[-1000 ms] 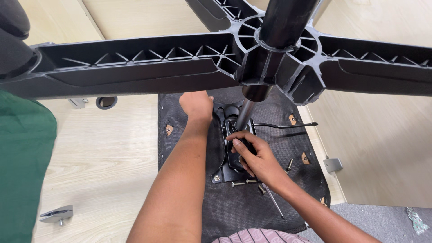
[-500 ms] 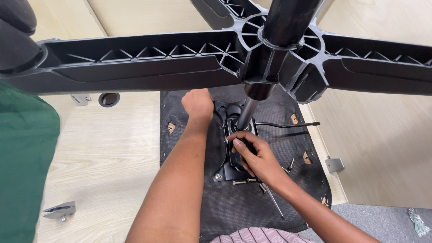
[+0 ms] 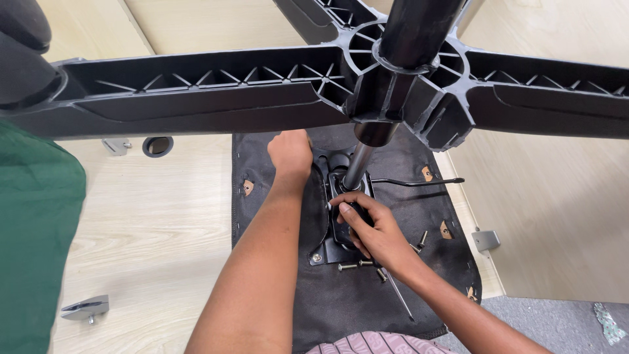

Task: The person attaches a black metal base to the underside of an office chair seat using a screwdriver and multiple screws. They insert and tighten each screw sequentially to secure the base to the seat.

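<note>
An upturned office chair seat (image 3: 367, 288), its black fabric underside facing up, lies on the pale wooden floor (image 3: 164, 223) with the five-armed chair base (image 3: 216, 98) looming above it on the gas lift column (image 3: 357, 164). The left hand (image 3: 290, 152) presses flat on the seat just left of the column's foot, holding nothing, while the right hand (image 3: 373, 233) curls its fingers around the black tilt mechanism plate (image 3: 341, 229) bolted at the seat's middle. Loose bolts (image 3: 357, 264) lie on the seat just below the right hand, and the thin lever (image 3: 419, 181) sticks out to the column's right.
</note>
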